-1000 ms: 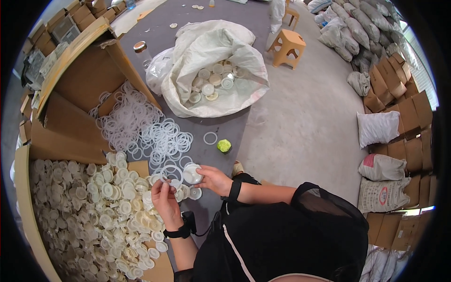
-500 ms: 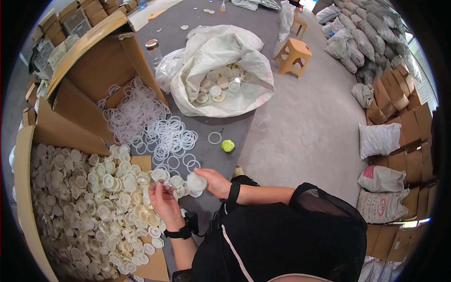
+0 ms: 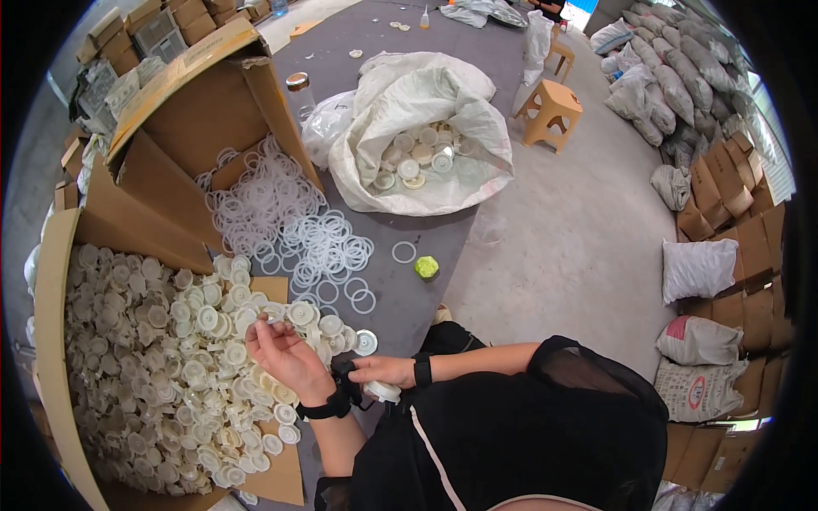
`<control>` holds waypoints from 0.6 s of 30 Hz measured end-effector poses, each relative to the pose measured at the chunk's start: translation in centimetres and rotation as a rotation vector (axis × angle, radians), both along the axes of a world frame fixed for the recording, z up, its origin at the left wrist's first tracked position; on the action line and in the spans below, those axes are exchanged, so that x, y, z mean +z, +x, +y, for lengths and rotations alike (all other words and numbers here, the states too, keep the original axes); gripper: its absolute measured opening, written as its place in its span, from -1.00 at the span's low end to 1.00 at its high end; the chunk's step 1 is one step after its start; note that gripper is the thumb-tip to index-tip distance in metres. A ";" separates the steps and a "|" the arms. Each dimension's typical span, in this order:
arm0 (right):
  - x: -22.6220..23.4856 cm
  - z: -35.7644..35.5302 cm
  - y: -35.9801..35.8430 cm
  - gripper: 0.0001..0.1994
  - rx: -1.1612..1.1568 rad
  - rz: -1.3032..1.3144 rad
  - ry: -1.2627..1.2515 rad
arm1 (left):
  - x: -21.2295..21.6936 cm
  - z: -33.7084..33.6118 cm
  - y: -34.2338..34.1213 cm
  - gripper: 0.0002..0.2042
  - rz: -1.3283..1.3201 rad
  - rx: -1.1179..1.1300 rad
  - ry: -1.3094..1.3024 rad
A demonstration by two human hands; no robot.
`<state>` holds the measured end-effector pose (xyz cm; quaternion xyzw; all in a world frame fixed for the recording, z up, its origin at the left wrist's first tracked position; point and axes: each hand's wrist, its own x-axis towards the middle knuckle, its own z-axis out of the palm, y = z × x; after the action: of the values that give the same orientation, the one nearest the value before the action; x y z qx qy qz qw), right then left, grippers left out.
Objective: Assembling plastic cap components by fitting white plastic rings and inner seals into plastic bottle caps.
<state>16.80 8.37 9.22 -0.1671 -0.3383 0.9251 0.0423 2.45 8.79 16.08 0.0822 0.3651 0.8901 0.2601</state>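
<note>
My left hand (image 3: 288, 356) is at the edge of a heap of translucent white plastic lids (image 3: 206, 317). Its fingers are closed at the tips over the heap, and what they pinch, if anything, is hard to make out. Close to my body, my right hand (image 3: 382, 371) grips a round white lid (image 3: 383, 391) that hangs below the fingers, partly hidden. A short row of lids lies on the table between the hands, ending in a single lid (image 3: 365, 342). Beyond them spreads a pile of clear plastic rings (image 3: 328, 243), a few lying loose at its near side.
A cardboard box (image 3: 200, 94) on its side spills more rings. Behind stands an open white woven sack (image 3: 486, 175) of lids, beside a jar (image 3: 298, 89). A green faceted object (image 3: 426, 266) lies near the table's right edge. An orange stool (image 3: 552, 115) stands on the floor.
My right hand has drawn back toward my body with the white lid. My left hand has shifted left, over the lid heap. The whole view has shifted slightly.
</note>
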 end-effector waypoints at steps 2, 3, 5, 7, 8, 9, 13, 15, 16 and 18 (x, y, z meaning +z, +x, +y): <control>-0.3 0.0 0.1 -0.77 0.031 -0.017 -0.098 | 0.4 0.1 0.3 -0.92 -0.031 -0.037 0.030; -0.4 -0.2 0.1 -0.77 0.022 -0.035 -0.115 | 0.5 0.2 0.5 -0.92 -0.031 -0.037 0.030; -0.7 -0.5 -0.1 -0.75 0.015 -0.052 -0.133 | 0.7 0.2 0.8 -0.92 -0.033 -0.062 0.046; -1.1 -0.5 -0.3 -0.74 0.022 -0.062 -0.192 | 0.9 0.3 0.9 -0.93 -0.038 -0.067 0.046; -1.1 -0.5 -0.2 -0.74 0.020 -0.061 -0.192 | 0.9 0.3 1.0 -0.93 -0.044 -0.074 0.046; -1.1 -0.6 -0.2 -0.73 0.028 -0.057 -0.196 | 0.9 0.3 1.0 -0.93 -0.044 -0.076 0.046; -1.0 -0.5 -0.3 -0.72 0.048 -0.063 -0.227 | 0.2 0.3 0.4 -0.92 -0.170 -0.160 0.089; -0.6 -0.5 -0.3 -0.72 0.059 -0.055 -0.225 | -0.1 0.4 0.1 -0.92 -0.237 -0.213 0.131; -0.4 -0.5 -0.2 -0.71 0.070 -0.047 -0.223 | -0.2 0.5 0.1 -0.91 -0.376 -0.289 0.209; -0.9 -0.6 -0.4 -0.71 0.069 -0.046 -0.240 | -0.2 0.5 0.2 -0.90 -0.514 -0.364 0.287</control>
<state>16.40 7.76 8.37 -0.1803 -0.2317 0.9558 -0.0177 2.60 9.32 15.92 -0.0452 0.1382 0.8629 0.4840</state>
